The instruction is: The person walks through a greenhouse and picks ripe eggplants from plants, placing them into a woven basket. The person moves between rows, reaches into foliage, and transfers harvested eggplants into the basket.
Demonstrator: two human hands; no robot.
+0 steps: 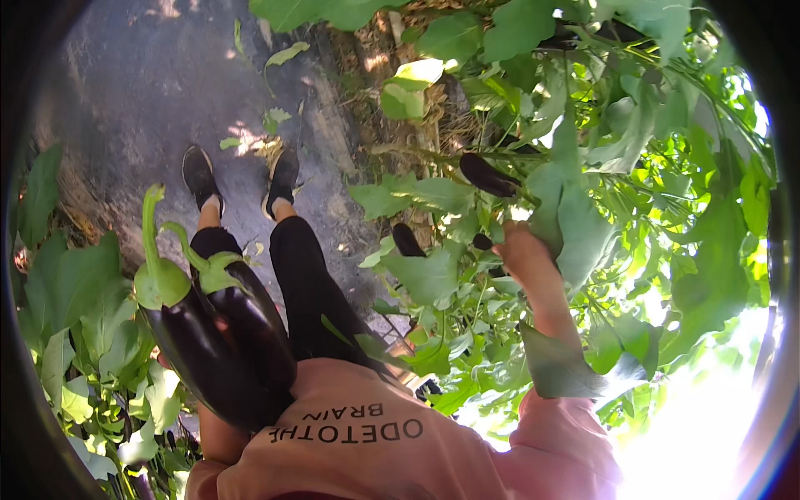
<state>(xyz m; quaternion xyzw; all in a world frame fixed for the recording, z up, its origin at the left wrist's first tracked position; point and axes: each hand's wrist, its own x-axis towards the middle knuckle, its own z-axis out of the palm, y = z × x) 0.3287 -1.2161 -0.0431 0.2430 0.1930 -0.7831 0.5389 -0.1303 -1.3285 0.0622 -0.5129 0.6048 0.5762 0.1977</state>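
Two large dark purple eggplants (215, 350) with green caps and long curved stems lie in my left hand (164, 361), which is mostly hidden beneath them. On the other side, my right hand (525, 250) reaches among the eggplant leaves, its fingers partly hidden by foliage. The end of a dark eggplant (482, 242) shows right beside its fingers. A longer eggplant (489, 175) hangs just beyond this hand, and another one (408, 240) hangs to its left. Whether my right fingers grip a stem or fruit cannot be told.
Leafy eggplant plants (431, 275) fill the right side, and more leaves (81, 281) stand at the left. Dark ground covering (156, 81) with a few fallen leaves runs under my shoes (201, 175). A large leaf (556, 365) overlaps my right forearm. Strong sunlight washes out the lower right.
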